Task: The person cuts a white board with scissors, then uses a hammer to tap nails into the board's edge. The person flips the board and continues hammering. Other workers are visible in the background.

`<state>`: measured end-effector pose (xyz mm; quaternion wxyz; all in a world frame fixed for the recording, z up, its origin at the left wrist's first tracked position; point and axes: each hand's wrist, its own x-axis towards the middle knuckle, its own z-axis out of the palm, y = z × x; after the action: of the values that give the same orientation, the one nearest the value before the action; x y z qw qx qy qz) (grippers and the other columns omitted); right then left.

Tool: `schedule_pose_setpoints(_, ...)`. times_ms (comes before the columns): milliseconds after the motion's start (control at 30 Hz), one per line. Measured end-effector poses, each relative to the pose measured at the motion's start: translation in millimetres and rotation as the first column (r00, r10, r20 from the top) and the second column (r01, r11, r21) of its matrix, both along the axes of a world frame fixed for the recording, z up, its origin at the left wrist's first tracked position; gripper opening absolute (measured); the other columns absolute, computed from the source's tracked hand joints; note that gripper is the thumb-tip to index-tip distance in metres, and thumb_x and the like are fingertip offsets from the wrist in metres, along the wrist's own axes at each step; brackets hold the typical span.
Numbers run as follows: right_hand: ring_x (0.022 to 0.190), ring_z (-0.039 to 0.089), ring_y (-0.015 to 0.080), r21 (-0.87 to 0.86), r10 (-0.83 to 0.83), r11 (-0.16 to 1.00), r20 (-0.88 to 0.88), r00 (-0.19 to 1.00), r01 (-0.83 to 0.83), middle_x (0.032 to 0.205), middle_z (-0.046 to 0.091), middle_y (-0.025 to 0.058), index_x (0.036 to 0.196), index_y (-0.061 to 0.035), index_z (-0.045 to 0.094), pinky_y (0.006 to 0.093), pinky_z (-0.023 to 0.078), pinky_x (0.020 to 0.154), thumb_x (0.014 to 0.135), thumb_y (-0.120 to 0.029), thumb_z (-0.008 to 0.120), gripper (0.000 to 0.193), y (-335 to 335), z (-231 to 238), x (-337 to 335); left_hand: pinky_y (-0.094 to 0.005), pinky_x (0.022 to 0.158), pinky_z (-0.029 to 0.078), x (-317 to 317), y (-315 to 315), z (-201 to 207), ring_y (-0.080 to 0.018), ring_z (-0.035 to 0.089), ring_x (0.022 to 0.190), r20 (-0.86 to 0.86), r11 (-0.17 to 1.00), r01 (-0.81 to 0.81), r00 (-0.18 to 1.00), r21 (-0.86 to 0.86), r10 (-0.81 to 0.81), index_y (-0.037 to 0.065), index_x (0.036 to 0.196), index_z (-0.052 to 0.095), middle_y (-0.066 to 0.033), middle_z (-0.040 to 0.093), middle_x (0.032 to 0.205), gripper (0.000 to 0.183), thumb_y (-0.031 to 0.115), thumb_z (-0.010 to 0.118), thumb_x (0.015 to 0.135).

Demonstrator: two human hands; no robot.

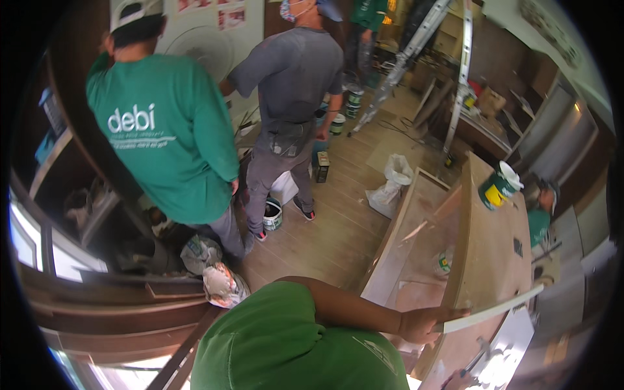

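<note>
My left arm, in a green sleeve, reaches across to the right. At its end my left hand (421, 325) is closed on the near end of a long thin pale strip (494, 309). The strip lies across a wooden cabinet carcass (491, 253), slanting up to the right. Low at the edge of the picture, my right hand (459, 381) is partly cut off. It grips the handle of what looks like a hammer (481, 354), its metal head pointing up. Beside the hammer is a bright white panel (510, 344).
A paint tub (499, 186) stands on the carcass; a smaller tub (444, 262) sits inside it. Two people (162, 130) (286, 91) stand ahead left, and another person (541, 218) is at right. A stepladder (406, 62), sacks (224, 285) and a bucket (273, 214) occupy the floor.
</note>
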<state>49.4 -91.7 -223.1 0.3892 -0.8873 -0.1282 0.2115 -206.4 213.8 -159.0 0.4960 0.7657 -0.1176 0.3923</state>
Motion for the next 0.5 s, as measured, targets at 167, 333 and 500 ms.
schedule_pose_setpoints(167,0.075,0.059,0.0304,-0.026,0.058,0.997,-0.285,0.957,-0.069,0.085,0.062,0.0101,0.105,-0.0216,0.065,0.0502,0.046,0.058,0.093,-0.049,0.052,0.032,-54,-136,129,-0.0401,0.123,0.031,-6,-1,18,-0.0342,0.040,0.148,-0.007,0.995,0.069,0.998,-0.072,-0.070,0.011,0.163,0.025,-0.0186,0.037,0.162,0.088,-0.011,0.050,0.081)
schedule_pose_setpoints(333,0.076,0.066,0.0388,-0.389,0.187,0.920,0.341,0.921,-0.043,0.087,0.069,0.0232,0.101,0.0013,0.067,0.0512,0.053,0.070,0.086,-0.022,0.057,0.030,33,-61,50,-0.0375,0.119,0.034,-4,8,5,-0.0339,0.046,0.143,-0.019,0.997,-0.002,1.000,-0.074,0.000,0.008,0.163,0.027,-0.0214,0.043,0.157,0.088,-0.002,0.049,0.078)
schedule_pose_setpoints(500,0.081,0.069,0.0419,-0.475,0.255,0.880,0.496,0.830,0.014,0.089,0.072,0.0289,0.098,0.0106,0.069,0.0518,0.055,0.077,0.084,-0.012,0.057,0.029,44,-39,35,-0.0381,0.113,0.040,-9,4,13,-0.0355,0.055,0.132,-0.110,0.990,0.057,0.991,-0.132,-0.072,0.008,0.162,0.028,-0.0222,0.053,0.149,0.089,0.003,0.051,0.076)
